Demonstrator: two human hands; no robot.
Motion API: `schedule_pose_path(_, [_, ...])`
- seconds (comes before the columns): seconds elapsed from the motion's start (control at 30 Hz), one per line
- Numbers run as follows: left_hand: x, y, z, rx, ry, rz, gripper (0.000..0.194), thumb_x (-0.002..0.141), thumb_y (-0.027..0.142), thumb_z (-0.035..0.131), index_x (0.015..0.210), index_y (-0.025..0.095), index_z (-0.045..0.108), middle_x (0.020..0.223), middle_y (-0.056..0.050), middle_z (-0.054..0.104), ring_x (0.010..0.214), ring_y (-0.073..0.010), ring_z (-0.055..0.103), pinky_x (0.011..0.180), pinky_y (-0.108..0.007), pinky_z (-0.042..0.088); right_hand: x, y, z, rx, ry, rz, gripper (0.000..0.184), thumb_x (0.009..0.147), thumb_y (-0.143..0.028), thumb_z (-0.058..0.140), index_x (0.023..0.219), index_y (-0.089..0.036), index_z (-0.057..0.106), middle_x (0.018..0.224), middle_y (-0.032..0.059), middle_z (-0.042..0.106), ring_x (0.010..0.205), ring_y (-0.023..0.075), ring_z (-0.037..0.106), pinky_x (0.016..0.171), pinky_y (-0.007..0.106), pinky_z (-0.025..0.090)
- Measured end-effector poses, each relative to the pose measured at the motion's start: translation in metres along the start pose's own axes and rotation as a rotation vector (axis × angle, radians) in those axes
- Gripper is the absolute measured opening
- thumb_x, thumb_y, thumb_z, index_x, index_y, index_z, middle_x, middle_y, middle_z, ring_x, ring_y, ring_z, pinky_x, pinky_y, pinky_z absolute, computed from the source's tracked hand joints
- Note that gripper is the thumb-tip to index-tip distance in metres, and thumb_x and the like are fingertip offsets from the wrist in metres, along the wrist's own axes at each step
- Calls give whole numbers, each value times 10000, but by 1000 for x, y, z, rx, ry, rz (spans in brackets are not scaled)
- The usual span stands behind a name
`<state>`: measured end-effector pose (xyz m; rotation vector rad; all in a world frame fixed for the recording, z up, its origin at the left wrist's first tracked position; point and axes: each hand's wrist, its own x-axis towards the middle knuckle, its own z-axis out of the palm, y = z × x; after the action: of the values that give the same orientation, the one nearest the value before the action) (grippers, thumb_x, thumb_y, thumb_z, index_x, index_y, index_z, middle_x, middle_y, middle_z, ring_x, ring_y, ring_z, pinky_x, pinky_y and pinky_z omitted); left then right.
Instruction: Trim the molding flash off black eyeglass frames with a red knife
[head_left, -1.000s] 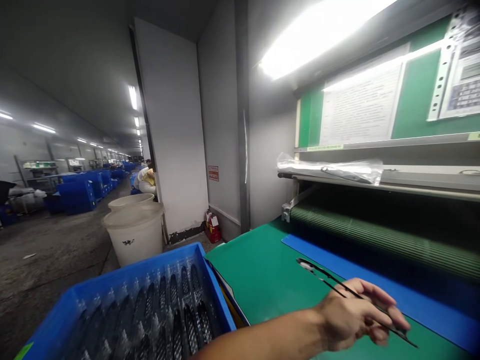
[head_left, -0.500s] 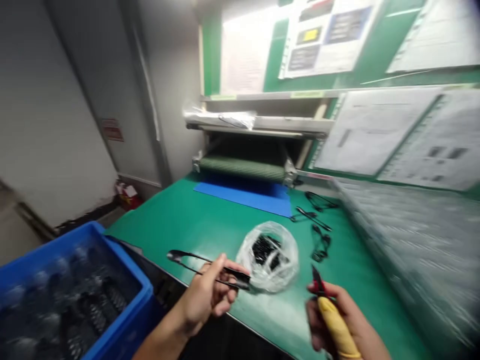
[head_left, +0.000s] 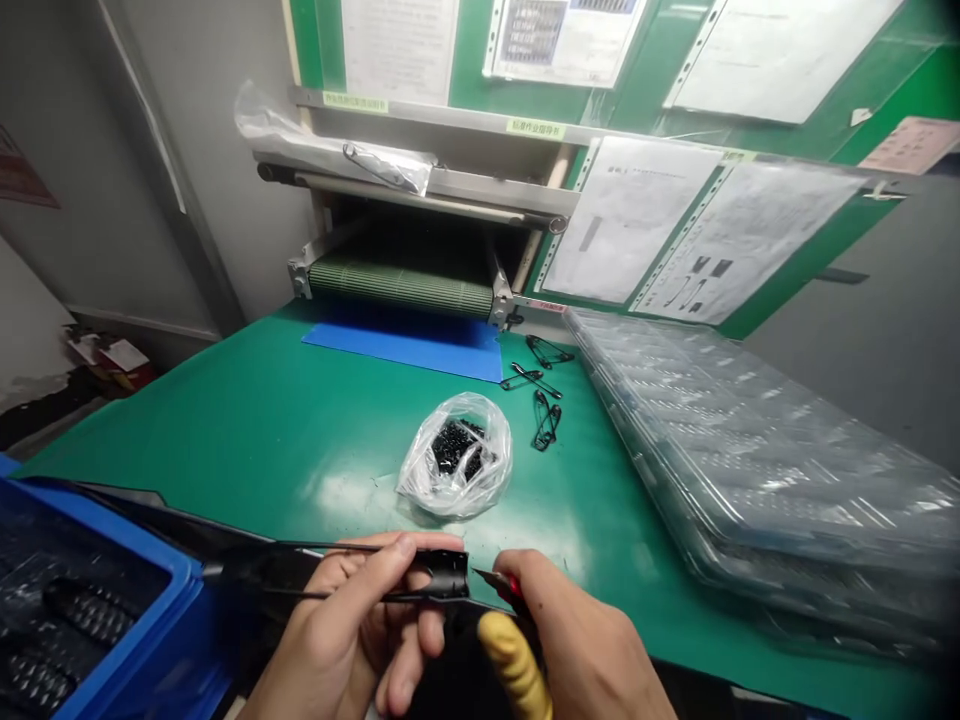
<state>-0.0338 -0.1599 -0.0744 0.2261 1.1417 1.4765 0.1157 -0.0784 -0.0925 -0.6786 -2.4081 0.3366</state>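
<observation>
My left hand grips a long black plastic part between thumb and fingers. The part has two thin side strips and a wide curved end, which points right. In my right hand is a pair of nippers with a dark pointed tip, red near the jaws and a yellow handle. That tip sits close beside the part's wide end; whether they touch I cannot tell. Just beyond both hands, an open clear plastic bag holds small black pieces.
Several black looped parts lie on the green table. Stacked clear trays stand at right. A blue bin with black parts is at lower left. Behind are a conveyor roller and a blue sheet.
My view has turned right and down. Both hands have come together, bringing the nippers' tip near the black part's wide end. The left hand still holds the part.
</observation>
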Motion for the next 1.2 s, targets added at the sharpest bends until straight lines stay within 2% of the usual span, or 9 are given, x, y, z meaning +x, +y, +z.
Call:
schedule_pose_path(0.1, [2, -4, -1, -63, -39, -16, 482, 635, 505, 750, 911, 109, 735, 519, -50, 636, 321, -30, 438, 374, -135, 246, 4, 4, 3, -88, 1, -63, 383, 959, -555, 321, 808, -223, 437, 607, -27, 527, 484, 134, 511, 440, 241, 320])
schedule_pose_path(0.17, [4, -6, -2, -97, -48, -18, 454, 637, 485, 759, 896, 112, 733, 515, -41, 631, 323, -32, 435, 373, -136, 246, 7, 6, 5, -153, 4, -86, 386, 963, -544, 330, 783, -218, 433, 603, -28, 519, 483, 130, 508, 459, 239, 325])
schedule_pose_path(0.33, [6, -9, -4, -114, -27, -43, 329, 695, 414, 737, 828, 116, 699, 542, -37, 630, 362, -36, 451, 386, -126, 268, 11, 10, 13, -262, 38, -95, 448, 989, -521, 234, 718, -214, 417, 577, -17, 522, 460, 132, 494, 456, 252, 295])
schedule_pose_path(0.47, [5, -11, -3, -97, -13, -23, 310, 696, 410, 737, 760, 113, 675, 535, -35, 619, 376, -45, 463, 392, -127, 307, 8, 11, 18, -277, 20, -74, 490, 990, -539, 190, 690, -219, 407, 527, -30, 516, 399, 125, 476, 422, 267, 251])
schedule_pose_path(0.63, [5, -12, -6, -26, -54, 22, 381, 734, 440, 695, 924, 110, 716, 536, -51, 622, 377, -56, 465, 376, -138, 301, 4, 11, 20, -266, -24, -40, 525, 980, -573, 166, 685, -221, 421, 481, -35, 517, 356, 136, 493, 397, 288, 216])
schedule_pose_path(0.77, [6, -12, -12, 105, -107, 60, 441, 754, 490, 671, 961, 104, 717, 579, -65, 638, 401, -68, 478, 390, -159, 328, 3, 11, 19, -245, -71, -30, 550, 972, -595, 158, 675, -220, 430, 463, -29, 540, 336, 142, 498, 390, 291, 203])
schedule_pose_path(0.9, [3, -9, -13, 254, -101, 77, 480, 810, 510, 603, 1040, 97, 686, 619, -61, 647, 437, -66, 491, 446, -165, 366, 1, 11, 16, -204, -176, 27, 574, 952, -634, 149, 676, -221, 437, 468, -15, 572, 353, 161, 520, 400, 299, 199])
schedule_pose_path(1.03, [2, -9, -14, 348, -114, 75, 490, 856, 502, 545, 1107, 95, 653, 649, -56, 656, 459, -68, 495, 495, -179, 396, -1, 12, 14, -161, -351, 133, 588, 933, -658, 94, 689, -230, 414, 495, 4, 594, 390, 185, 532, 424, 307, 177])
schedule_pose_path(1.2, [8, -14, -20, 456, -163, 100, 495, 886, 503, 495, 1128, 99, 649, 667, -55, 654, 469, -79, 505, 482, -194, 394, 0, 12, 9, -86, -562, 292, 524, 908, -660, 175, 676, -234, 372, 544, 8, 575, 438, 171, 441, 465, 292, 170])
